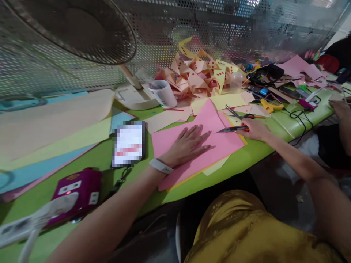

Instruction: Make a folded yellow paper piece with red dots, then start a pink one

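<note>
My left hand (189, 145) lies flat with its fingers spread on a pink sheet of paper (175, 175), a white band round the wrist. Yellow paper edges show from under the pink sheet. At the sheet's right side, my right hand (255, 129) is closed around the red and black handle of a pair of scissors (229, 129). The pointed metal tip faces left over the pink paper, apart from my left fingers. Just beyond that hand is another pair of scissors (236, 112) with black handles, its blades slightly apart.
A phone (128, 144) and a purple power adapter (78, 190) lie left on the green table (153, 197). Large coloured sheets (55, 124), a fan (74, 29) and a white cup (163, 94) stand beyond. Behind are folded papers (197, 75) and a yellow glue gun (271, 106). Another person's arm (342, 113) is at right.
</note>
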A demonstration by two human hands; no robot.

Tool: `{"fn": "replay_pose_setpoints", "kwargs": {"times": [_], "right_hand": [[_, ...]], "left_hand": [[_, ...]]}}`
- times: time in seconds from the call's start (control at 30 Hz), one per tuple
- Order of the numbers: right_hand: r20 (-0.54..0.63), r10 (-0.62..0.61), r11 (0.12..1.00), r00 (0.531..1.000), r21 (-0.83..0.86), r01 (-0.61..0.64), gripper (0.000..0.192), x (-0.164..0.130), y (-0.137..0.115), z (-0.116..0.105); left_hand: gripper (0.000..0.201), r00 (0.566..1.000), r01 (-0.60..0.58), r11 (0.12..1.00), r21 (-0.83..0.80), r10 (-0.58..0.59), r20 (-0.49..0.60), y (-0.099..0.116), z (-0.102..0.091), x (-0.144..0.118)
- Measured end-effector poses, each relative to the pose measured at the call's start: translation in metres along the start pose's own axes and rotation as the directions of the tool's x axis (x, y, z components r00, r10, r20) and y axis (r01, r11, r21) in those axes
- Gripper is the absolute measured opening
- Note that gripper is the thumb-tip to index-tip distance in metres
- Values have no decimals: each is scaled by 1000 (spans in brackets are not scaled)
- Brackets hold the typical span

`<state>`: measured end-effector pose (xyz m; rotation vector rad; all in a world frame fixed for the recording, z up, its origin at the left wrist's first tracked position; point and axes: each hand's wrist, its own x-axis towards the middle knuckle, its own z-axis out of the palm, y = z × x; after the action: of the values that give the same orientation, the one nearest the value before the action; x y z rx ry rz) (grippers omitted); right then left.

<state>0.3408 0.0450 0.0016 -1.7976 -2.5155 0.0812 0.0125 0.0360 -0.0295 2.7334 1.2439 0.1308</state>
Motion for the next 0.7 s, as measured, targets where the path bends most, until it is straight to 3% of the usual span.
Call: {"fn": "replay_pose_setpoints", "kwargs": {"times": [0.33, 0.7], "right_hand": [[-104, -128, 992, 986, -18, 126, 45, 3, -7, 13], [-154, -161, 987, 975, -7, 162, 48, 5, -19, 14]], "left_hand": [[76, 1000, 0, 1000, 27, 0, -6, -1, 2, 0], [78, 1000, 26, 999, 25, -26, -13, 0, 5, 2]]}}
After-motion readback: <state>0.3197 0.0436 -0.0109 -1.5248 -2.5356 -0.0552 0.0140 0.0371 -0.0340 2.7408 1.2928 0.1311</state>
